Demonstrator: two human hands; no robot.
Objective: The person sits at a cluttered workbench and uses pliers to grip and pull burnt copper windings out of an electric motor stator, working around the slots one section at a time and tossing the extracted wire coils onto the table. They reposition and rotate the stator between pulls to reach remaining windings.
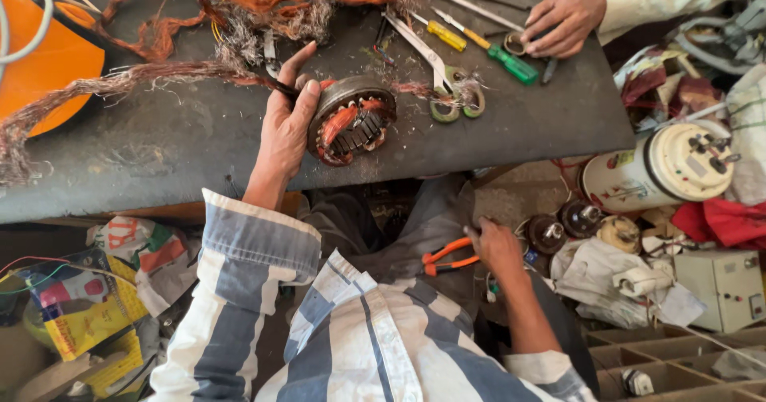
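My left hand grips a round motor stator with copper windings, tilted on the dark workbench near its front edge. Down beside my lap, my right hand holds orange-handled pliers below the bench. Another person's hand in a pale sleeve rests at the bench's far right, next to a green-handled screwdriver. Scissors with green handles lie just right of the stator.
Tangled copper wire is heaped along the back of the bench. A yellow-handled screwdriver lies near it. An orange housing sits at the left. A white cylindrical motor, rotors and rags crowd the floor at the right.
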